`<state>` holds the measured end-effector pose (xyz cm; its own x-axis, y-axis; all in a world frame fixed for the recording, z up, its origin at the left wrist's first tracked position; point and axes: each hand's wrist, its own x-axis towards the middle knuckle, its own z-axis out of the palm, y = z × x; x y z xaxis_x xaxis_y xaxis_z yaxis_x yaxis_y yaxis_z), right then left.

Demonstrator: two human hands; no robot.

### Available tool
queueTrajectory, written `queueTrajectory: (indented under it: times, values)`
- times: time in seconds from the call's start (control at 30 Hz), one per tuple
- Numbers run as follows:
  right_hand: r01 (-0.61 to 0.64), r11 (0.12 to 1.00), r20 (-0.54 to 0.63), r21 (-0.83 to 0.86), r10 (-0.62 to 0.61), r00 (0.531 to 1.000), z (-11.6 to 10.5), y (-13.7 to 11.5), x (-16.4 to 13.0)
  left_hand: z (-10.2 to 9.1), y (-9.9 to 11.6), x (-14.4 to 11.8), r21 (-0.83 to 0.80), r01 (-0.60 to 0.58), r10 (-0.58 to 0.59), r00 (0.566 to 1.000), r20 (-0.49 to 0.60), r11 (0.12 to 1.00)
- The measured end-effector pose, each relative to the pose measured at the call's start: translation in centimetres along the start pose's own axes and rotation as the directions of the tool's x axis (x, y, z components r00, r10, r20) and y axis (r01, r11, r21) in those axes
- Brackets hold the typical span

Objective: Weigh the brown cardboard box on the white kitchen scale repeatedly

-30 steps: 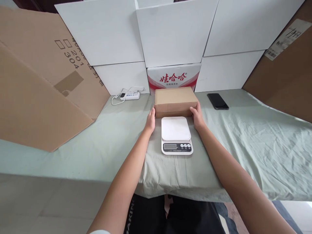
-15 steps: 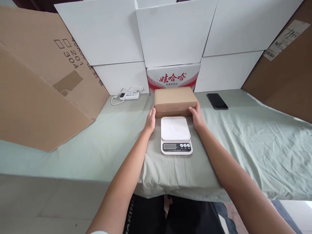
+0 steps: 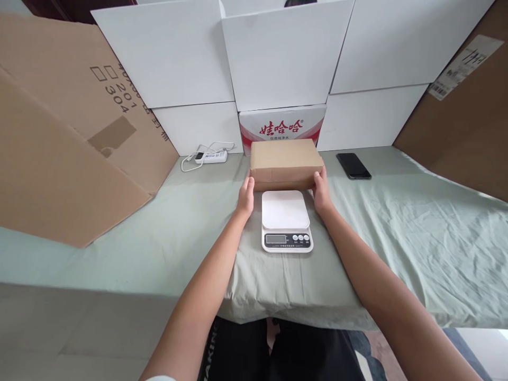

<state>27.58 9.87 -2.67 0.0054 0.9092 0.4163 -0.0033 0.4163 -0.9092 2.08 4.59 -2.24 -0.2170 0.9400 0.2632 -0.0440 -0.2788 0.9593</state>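
Between my two hands is a closed brown cardboard box [image 3: 286, 154], just behind a white digital kitchen scale [image 3: 284, 210]. My left hand [image 3: 246, 196] grips the box's left side, thumb at the front corner. On the right side, my right hand [image 3: 320, 189] is closed on it with the thumb on the front face. Fingers behind the box's sides are partly hidden. The scale's platform is bare, its display looks blank, and its buttons face me. Whether the box rests on the cloth or is slightly raised, I cannot tell.
White panels [image 3: 286, 58] and a red-and-white printed carton [image 3: 282, 119] stand behind. A white power strip with cable [image 3: 212, 157] lies at back left, a black phone [image 3: 354, 165] at back right. Large cardboard sheets [image 3: 71, 137] flank the green cloth [image 3: 178, 238].
The box has shifted very slightly up in the view, and my right thumb sits a little higher and further right on its front. The scale stays put.
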Motion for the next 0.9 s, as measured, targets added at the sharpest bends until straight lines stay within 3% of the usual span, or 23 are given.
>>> queueTrajectory:
  times: [0.13, 0.27, 0.4, 0.5, 0.63, 0.9]
  values:
    - [0.093, 0.995, -0.010, -0.021, -0.093, 0.996, 0.1, -3.8, -1.0, -0.5, 3.8, -1.8, 0.059, -0.155, 0.155, 0.988, 0.005, 0.986]
    - [0.152, 0.984, 0.027, -0.092, -0.150, 0.988, -0.9, -7.3, -4.7, -1.2, 6.5, -6.4, 0.026, -0.222, 0.222, 0.975, 0.021, 0.975]
    - [0.100, 0.990, 0.061, -0.096, -0.095, 0.994, -2.3, -7.7, -9.7, -1.6, 6.1, -10.8, 0.000, -0.191, 0.191, 0.979, 0.066, 0.982]
    - [0.071, 0.993, 0.026, -0.094, -0.069, 0.997, -2.8, -6.6, -12.0, -1.6, 5.2, -12.2, -0.010, -0.164, 0.164, 0.985, 0.046, 0.986]
    - [0.074, 0.994, -0.015, -0.085, -0.076, 0.997, -2.5, -5.3, -12.8, -1.2, 4.4, -12.1, 0.014, -0.154, 0.154, 0.988, -0.032, 0.988]
    - [0.085, 0.992, -0.048, -0.099, -0.090, 0.995, -2.3, -5.5, -12.3, -1.2, 3.7, -12.1, 0.034, -0.124, 0.125, 0.991, -0.042, 0.992]
